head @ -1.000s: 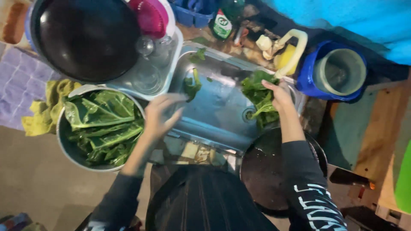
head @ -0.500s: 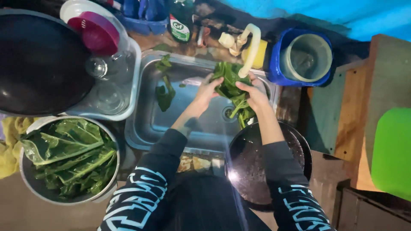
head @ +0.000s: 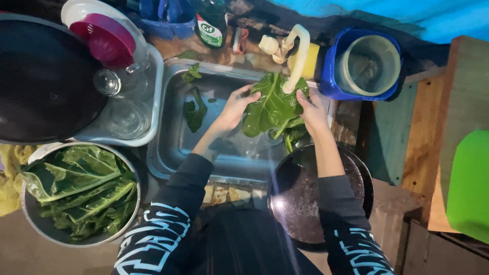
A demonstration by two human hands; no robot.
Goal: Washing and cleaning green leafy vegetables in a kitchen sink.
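Our left hand [head: 235, 108] and right hand [head: 311, 109] now both press a big green leaf [head: 272, 108] between curled fingers over the steel sink [head: 168, 147], under the tap [head: 298, 56]; half a second ago the leaves hung bunched.

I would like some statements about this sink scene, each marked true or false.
1. Both hands, left hand and right hand, hold the large green leaf over the sink. True.
2. The metal bowl at the left is empty. False: it is full of green leaves.
3. A dark pan sits under the right forearm. True.
4. The blue bucket stands left of the sink. False: it stands to the right.
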